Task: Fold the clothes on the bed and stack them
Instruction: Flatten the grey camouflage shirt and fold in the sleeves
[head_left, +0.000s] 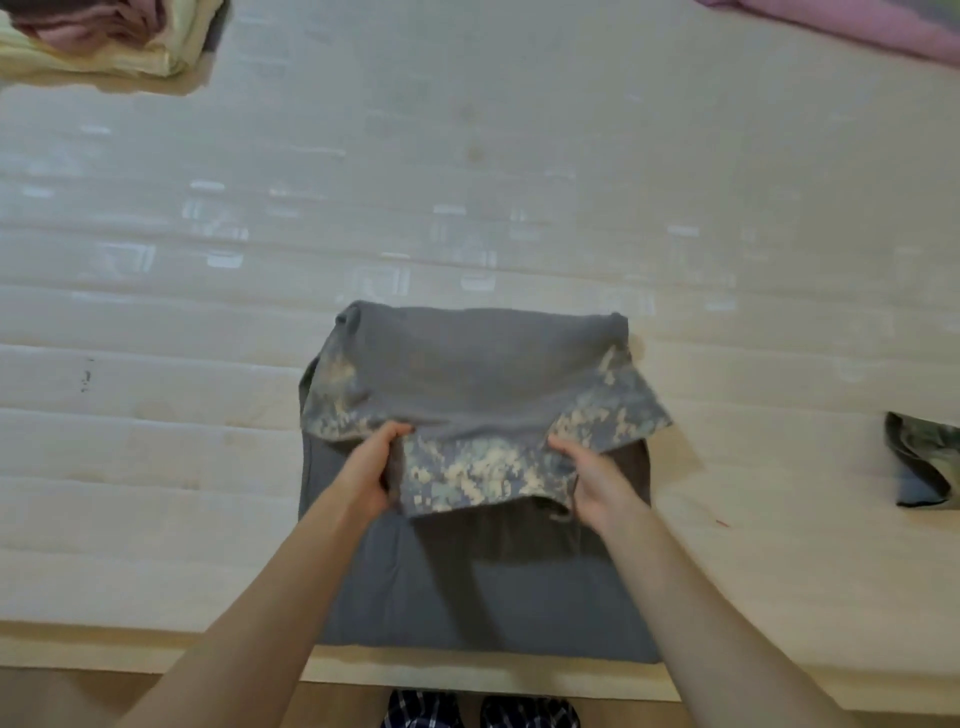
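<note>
On the bed (156, 467), your left hand (371, 467) and right hand (597, 480) grip the grey shirt (467, 374); fingers (397, 430) curl round the flap's two sides.

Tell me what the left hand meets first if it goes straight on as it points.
The left hand points away across the bed; it would probably meet the raised fold of the shirt it grips first, though depth is unclear.

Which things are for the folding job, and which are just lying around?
For the job:
grey camouflage shirt, gripped by the left hand and right hand
folded pile
camouflage bundle

Just lying about:
pink cloth, perhaps bedding, cannot tell
checked slippers on the floor
</note>
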